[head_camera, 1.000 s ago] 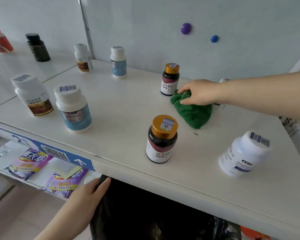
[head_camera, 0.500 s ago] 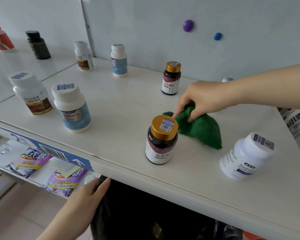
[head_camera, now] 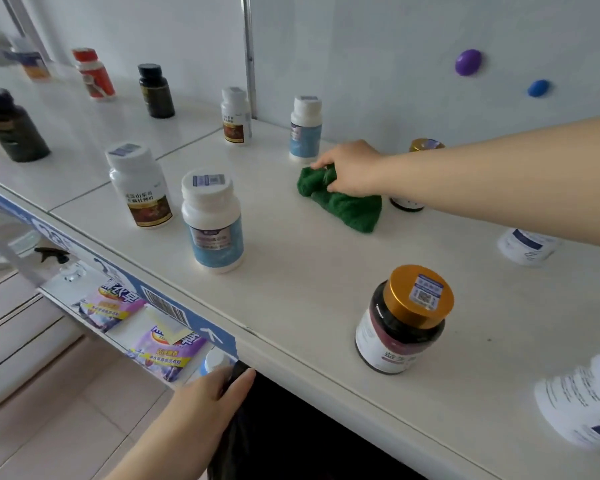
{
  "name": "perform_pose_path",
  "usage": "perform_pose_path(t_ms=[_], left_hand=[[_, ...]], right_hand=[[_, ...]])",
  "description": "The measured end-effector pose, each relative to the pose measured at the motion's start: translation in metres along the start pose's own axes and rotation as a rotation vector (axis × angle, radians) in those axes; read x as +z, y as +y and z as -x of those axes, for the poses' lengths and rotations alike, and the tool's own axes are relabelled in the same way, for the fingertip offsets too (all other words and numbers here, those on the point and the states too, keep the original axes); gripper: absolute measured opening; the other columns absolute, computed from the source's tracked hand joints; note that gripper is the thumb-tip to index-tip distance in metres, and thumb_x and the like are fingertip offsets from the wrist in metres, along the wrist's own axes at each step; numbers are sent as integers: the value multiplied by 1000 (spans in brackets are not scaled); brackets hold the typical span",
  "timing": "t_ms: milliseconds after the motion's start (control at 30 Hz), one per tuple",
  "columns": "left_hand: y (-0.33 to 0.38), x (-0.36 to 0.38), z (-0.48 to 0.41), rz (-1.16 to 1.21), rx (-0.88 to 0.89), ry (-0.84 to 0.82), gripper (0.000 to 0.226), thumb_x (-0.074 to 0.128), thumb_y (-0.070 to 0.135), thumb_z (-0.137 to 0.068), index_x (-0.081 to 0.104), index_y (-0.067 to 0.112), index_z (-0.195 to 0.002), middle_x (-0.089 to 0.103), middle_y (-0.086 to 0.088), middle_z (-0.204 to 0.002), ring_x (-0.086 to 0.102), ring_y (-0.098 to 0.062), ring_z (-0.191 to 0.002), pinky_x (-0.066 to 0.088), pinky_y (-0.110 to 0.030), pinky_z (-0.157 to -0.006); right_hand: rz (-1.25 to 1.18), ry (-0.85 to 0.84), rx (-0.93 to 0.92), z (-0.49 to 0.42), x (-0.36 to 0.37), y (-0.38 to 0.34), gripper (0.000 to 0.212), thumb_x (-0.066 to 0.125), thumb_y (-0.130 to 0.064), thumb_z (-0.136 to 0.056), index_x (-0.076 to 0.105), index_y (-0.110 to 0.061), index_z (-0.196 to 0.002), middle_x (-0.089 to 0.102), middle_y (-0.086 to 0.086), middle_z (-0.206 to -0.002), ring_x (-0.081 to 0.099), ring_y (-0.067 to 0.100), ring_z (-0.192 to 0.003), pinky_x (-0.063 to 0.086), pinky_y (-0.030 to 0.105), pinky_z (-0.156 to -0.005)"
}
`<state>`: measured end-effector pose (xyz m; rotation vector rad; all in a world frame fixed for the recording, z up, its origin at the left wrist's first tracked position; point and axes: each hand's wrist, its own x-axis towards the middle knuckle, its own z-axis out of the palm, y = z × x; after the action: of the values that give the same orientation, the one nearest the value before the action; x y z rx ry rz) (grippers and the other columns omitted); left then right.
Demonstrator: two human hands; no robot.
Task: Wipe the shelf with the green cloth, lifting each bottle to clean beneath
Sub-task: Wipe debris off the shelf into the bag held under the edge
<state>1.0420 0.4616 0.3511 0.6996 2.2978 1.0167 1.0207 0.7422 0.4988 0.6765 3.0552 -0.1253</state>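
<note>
Right hand (head_camera: 352,168): fingers (head_camera: 321,163) curled down, pinching the bunched top of the green cloth (head_camera: 343,202).

Change over the last half second: cloth has travelled from just beside the front gold-capped bottle (head_camera: 404,320) toward the back edge of the shelf (head_camera: 309,271). It now lies flat on the surface near the blue-labelled white bottle (head_camera: 305,129), with the rear gold-capped bottle (head_camera: 425,147) partly hidden behind the forearm.

Left hand (head_camera: 205,393): as before, below the shelf's front edge, fingers together and fairly straight, resting on a dark object (head_camera: 291,427).

Judgement: open stretches are being swept. Every bottle in view stands on the shelf, so lifting and cleaning beneath looks outstanding. The blue-labelled bottle is the likely next candidate.
</note>
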Motion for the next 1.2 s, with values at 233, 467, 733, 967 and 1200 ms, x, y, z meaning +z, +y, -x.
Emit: perform_pose_path(t_ms=[233,467,733,967,1200], left_hand=[[4,-1,2,14,-27,-11,23,41,44,-91,61,33,-90,65,9,-100,55,1,-89,32,-2,-65],[2,2,1,-68,-38,14,37,38,46,-91,58,17,-103,64,-2,-104,55,-10,-99,34,-7,-63],[5,3,0,-113,-64,21,36,34,51,-91,56,26,-103,61,9,-93,50,5,-79,35,-3,-61],[6,4,4,-63,-76,46,35,37,48,-91,58,25,-108,65,7,-102,55,-5,-98,35,-4,-66],[8,3,10,48,-82,43,23,40,46,-90,60,35,-94,65,10,-101,56,-5,-98,34,-1,-66]], right_hand=[[-104,-336,-273,28,-4,1,44,58,-8,-85,62,-49,-98,59,-8,-121,55,16,-106,47,34,-95],[-354,-206,-215,18,-27,5,42,63,-3,-82,65,-43,-96,65,-7,-115,57,15,-110,42,23,-100],[-296,-148,-290,-62,11,-62,42,53,-9,-90,53,-31,-126,43,-4,-141,45,20,-123,34,14,-100],[-264,-402,-535,-43,11,-42,55,49,7,-86,56,-45,-105,48,-28,-117,44,-6,-111,27,1,-96],[-336,-605,-555,6,6,10,52,49,10,-85,66,-37,-99,53,-36,-116,36,-25,-115,22,-7,-94]])
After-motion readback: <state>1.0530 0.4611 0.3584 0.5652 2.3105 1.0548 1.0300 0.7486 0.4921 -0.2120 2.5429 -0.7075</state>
